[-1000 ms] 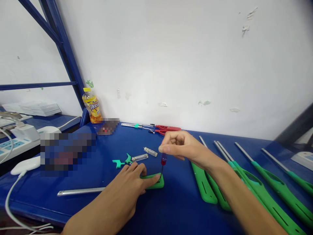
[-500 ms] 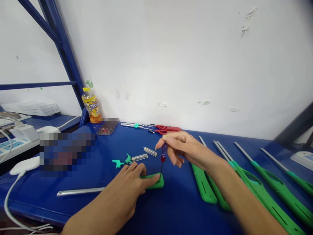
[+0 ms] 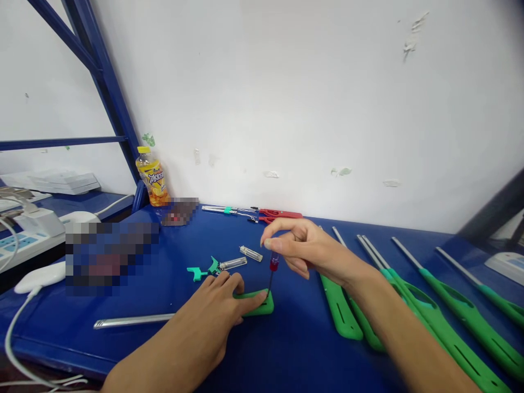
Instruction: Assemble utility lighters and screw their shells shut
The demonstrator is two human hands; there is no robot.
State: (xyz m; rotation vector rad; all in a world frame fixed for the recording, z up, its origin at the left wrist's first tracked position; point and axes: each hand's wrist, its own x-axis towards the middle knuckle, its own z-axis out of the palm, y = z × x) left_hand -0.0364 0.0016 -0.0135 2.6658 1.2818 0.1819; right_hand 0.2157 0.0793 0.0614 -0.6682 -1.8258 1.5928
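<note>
My left hand (image 3: 225,300) presses down on a green lighter handle (image 3: 262,308) lying on the blue table, its fingers wrapped over it. From under that hand a silver metal tube (image 3: 133,321) sticks out to the left. My right hand (image 3: 292,245) pinches the top of a small screwdriver (image 3: 274,261) with a purple-red grip. The screwdriver stands nearly upright, its tip at the end of the green handle beside my left index finger. Beyond my left hand lie teal plastic pieces (image 3: 197,273) and two clear cylinders (image 3: 251,253).
Several green long-necked lighters (image 3: 462,305) lie at the right. Red lighter handles (image 3: 282,214) and metal rods rest near the wall. A yellow-capped bottle (image 3: 153,177) stands at the back left, with power strips (image 3: 24,245) and white cables at the far left.
The fingers of my right hand have shifted around the screwdriver's grip, covering more of its top. My left hand and the green handle have kept their places.
</note>
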